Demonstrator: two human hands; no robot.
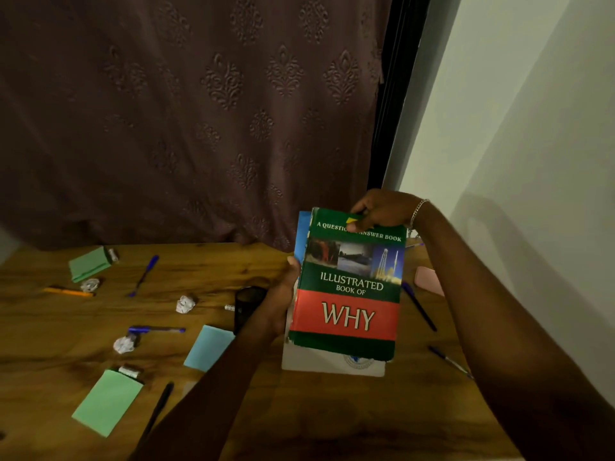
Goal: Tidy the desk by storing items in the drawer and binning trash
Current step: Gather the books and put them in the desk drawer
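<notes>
the wooden desk [316, 424] carries a green notepad [90, 263] at its far left corner, a green sheet [107, 402] near the front and a blue sheet [209, 347] towards the middle. an orange pen [68, 291], a blue pen [144, 275] and a crumpled paper ball [185, 304] lie scattered between them, near a dark cup [248, 307]. a white booklet [319, 364] lies flat further right, with a dark pen [418, 306] beside it.

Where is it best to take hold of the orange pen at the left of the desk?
Pinch the orange pen from above, with the grip across its left half. It lies flat on the desk, and a crumpled paper ball sits close by its right end.
</notes>
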